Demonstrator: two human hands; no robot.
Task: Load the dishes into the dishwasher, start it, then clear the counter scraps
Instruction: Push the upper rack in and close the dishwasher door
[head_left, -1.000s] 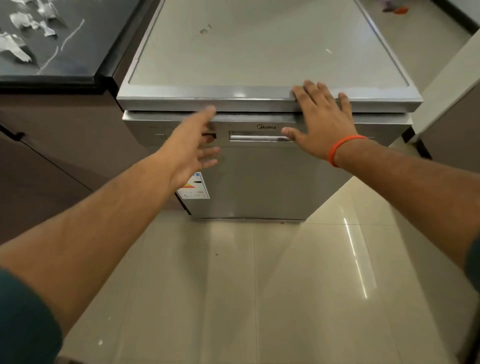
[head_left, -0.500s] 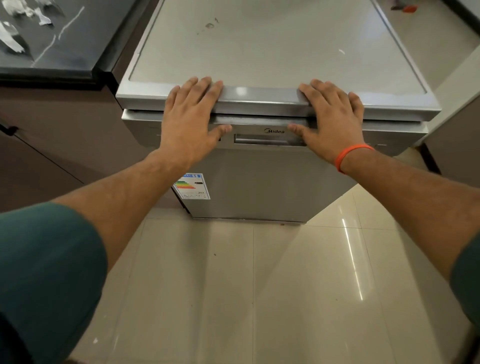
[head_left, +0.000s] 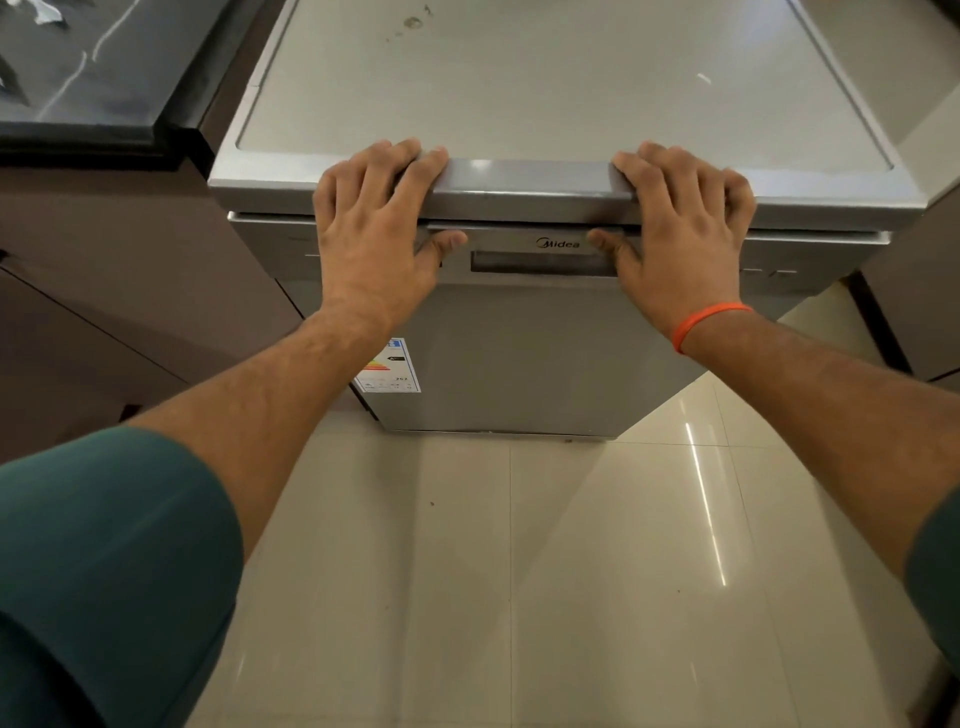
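A silver dishwasher (head_left: 519, 353) stands in front of me with its door closed; no dishes are in view. My left hand (head_left: 374, 228) and my right hand (head_left: 680, 234) both hold the front lip of its flat top (head_left: 545, 78). On each hand the fingers curl over the lip and the thumb sits underneath, against the control strip (head_left: 540, 262). White scraps (head_left: 47, 13) lie on the black counter (head_left: 93, 88) at the upper left, mostly cut off by the frame.
Brown cabinets (head_left: 130, 291) flank the dishwasher on the left, and another cabinet (head_left: 914, 306) stands close on the right. An energy label (head_left: 389, 366) is stuck on the door. Glossy beige floor tiles (head_left: 519, 571) lie between me and the machine.
My left hand rose from the door front onto the top lip, matching the right hand. Both hands' fingers have since curled tighter over the edge, and the view has moved closer.
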